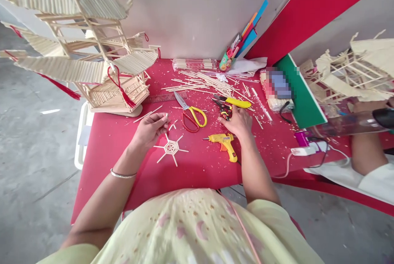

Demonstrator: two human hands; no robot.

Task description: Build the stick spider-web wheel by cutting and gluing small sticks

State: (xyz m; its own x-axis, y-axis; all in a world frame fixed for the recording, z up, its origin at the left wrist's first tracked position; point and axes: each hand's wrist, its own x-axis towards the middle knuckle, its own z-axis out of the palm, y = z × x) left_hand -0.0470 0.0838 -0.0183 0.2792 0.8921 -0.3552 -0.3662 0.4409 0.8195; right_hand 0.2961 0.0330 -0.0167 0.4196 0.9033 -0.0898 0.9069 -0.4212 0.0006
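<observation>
My left hand (153, 127) is closed in a pinch, with a short pale piece of stick (166, 116) showing at its fingertips. Just below it on the red table lies a six-armed star of wooden sticks (171, 148) with a hexagon web at its centre. My right hand (238, 121) curls around small black, red and yellow pliers (227, 113), thumb on one side and fingers on the other. A yellow-handled cutting tool (238, 102) rests right behind them. Below the right hand is a yellow glue gun (226, 143). Scissors (191, 113) with red and yellow handles lie between the hands.
A tall stick pagoda (89, 65) with red tassels stands at the left. Loose sticks (209, 83) and scraps scatter the back of the table. A pen cup (227, 60) stands by the wall. Right are a green divider (303, 99), a power strip (303, 150) and another person's arm (367, 149).
</observation>
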